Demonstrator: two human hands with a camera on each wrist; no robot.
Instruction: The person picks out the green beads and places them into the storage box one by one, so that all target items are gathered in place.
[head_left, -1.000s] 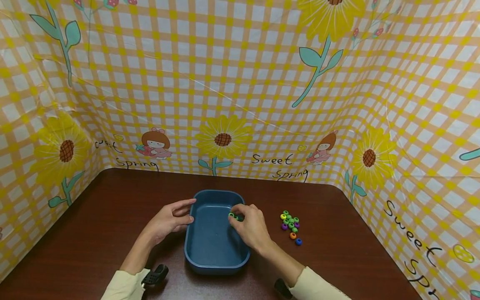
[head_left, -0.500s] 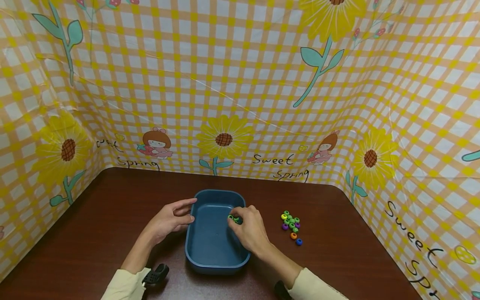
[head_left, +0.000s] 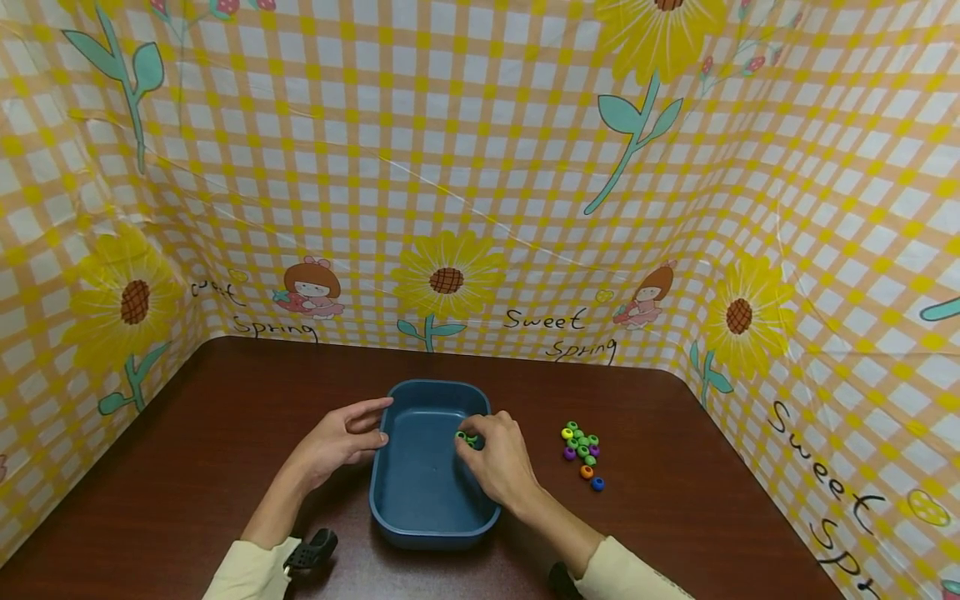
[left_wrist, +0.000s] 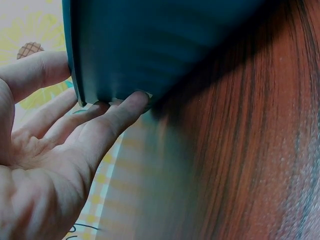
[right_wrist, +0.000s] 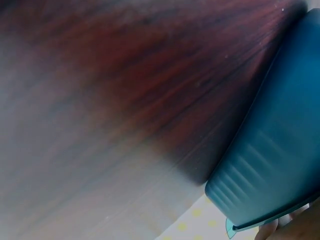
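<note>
A deep blue rectangular box (head_left: pixel 435 532) with rounded corners stands on the table, between the two hands. My left hand (head_left: pixel 333 442) is at its left side, fingers extended; in the left wrist view the fingertips of this hand (left_wrist: pixel 55 160) touch the rim and outer wall of the box (left_wrist: pixel 130 50). My right hand (head_left: pixel 504 460) reaches over the right rim and pinches a few small green beads (head_left: pixel 465 437) between thumb and fingers, inside the box. The right wrist view shows mainly the box's outer wall (right_wrist: pixel 270 155), with a bit of the hand at the lower right corner.
Right of the box lies a loose cluster of beads, green (head_left: pixel 582 452), yellow (head_left: pixel 567 434) and purple, with an orange bead (head_left: pixel 587 472) and a blue bead (head_left: pixel 597 483) nearer me. Checked, flower-printed cloth (head_left: pixel 450 167) walls the dark wooden table (head_left: pixel 262 400) behind and at both sides.
My right hand has dipped slightly lower into the box with the green beads. The left hand, the box and the bead cluster stay in place.
</note>
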